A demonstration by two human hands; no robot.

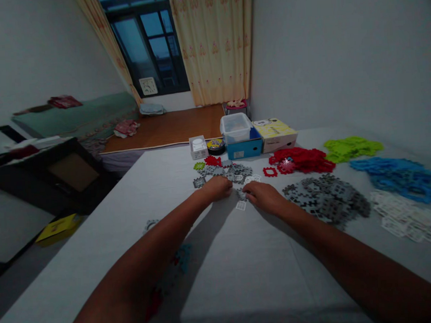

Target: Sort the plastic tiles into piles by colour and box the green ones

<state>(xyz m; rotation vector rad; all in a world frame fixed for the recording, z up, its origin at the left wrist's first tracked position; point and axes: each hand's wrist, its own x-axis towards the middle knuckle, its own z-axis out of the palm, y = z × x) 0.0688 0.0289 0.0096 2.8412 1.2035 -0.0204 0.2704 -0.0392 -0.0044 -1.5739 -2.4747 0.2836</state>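
Observation:
Both arms reach forward over the white-covered table. My left hand [219,188] is closed with curled fingers beside a cluster of grey interlocking plastic pieces [240,170]; what its fingertips hold is hidden. Facing it, my right hand [262,194] has thumb and fingers closed at the edge of a small grey notched piece [241,194] between the hands. A white grid-like piece [241,205] lies just in front of it. More white pieces [252,178] rest behind the fingers. Farther left in the cluster are a green piece [199,166] and a red one [212,160].
To the right are piles of grey [327,199], red [303,160], green [352,148], blue [403,174] and white pieces [410,215]. A blue box [244,147] with a clear tub [236,126], a yellow box [275,132] and a round tin [215,146] stand behind. Connected pieces [183,258] lie beside my left forearm.

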